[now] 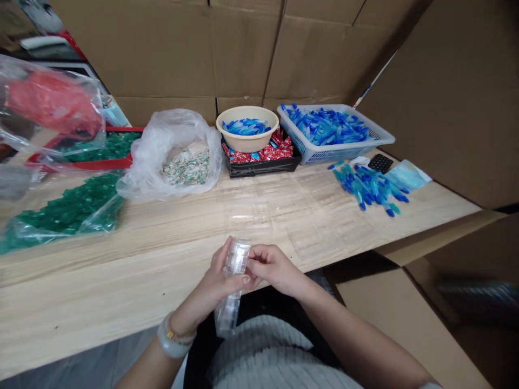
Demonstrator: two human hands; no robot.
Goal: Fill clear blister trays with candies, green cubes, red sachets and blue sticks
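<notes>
Now, left hand (pixel 220 280) grasping clear plastic case (pixel 238 255); right hand (pixel 272 267) pinching its edge.

The left hand (pixel 219 278) is curled, its thumb (pixel 235 282) pointing toward the right hand (pixel 275 269), whose fingers (pixel 259 252) are bent.

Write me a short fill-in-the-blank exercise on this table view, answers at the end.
1. The left hand and right hand hold a case of ____ plastic.
2. The wide bracelet is on the ____ wrist.
3. The round bowl sits above red packets in a ____ tray.
4. The basket holds pieces that are mostly ____.

Missing words: clear; left; black; blue.
</notes>
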